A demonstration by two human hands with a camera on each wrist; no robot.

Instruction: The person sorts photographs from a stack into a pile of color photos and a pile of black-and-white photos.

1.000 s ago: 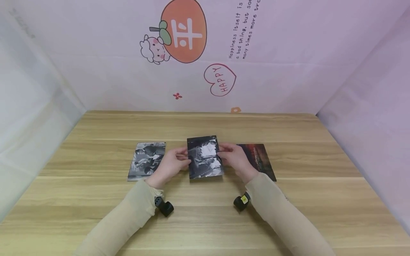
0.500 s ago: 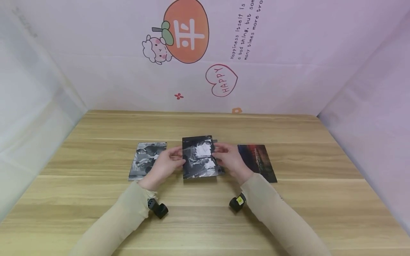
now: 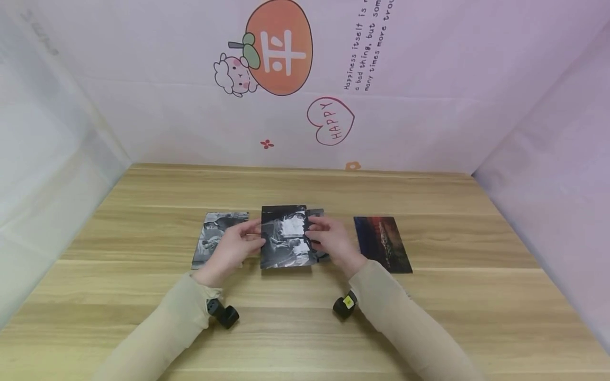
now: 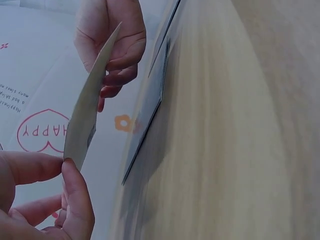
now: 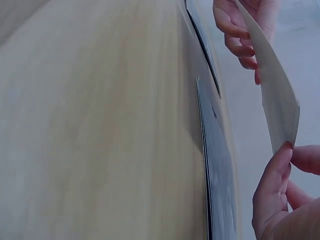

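Note:
A black-and-white photo print (image 3: 285, 238) is held up off the table between my two hands. My left hand (image 3: 231, 247) pinches its left edge between thumb and fingers, and my right hand (image 3: 335, 244) pinches the right edge. From the wrist views the print is seen edge-on, slightly bowed, its pale back (image 5: 280, 95) showing. Below it lies a thin stack of prints (image 4: 150, 112), mostly covered in the head view, where a dark strip sticks out on the right. Another black-and-white print (image 3: 206, 243) lies on the left, partly behind my left hand.
A dark print with red and blue tones (image 3: 383, 243) lies to the right on the wooden table (image 3: 286, 338). White cloth walls (image 3: 167, 121) stand around the table's back and sides. Each wrist carries a small black camera (image 3: 227, 316).
Both hands have carried the held print to the left, uncovering the right strip of the stack beneath. The prints on either side have stayed in place.

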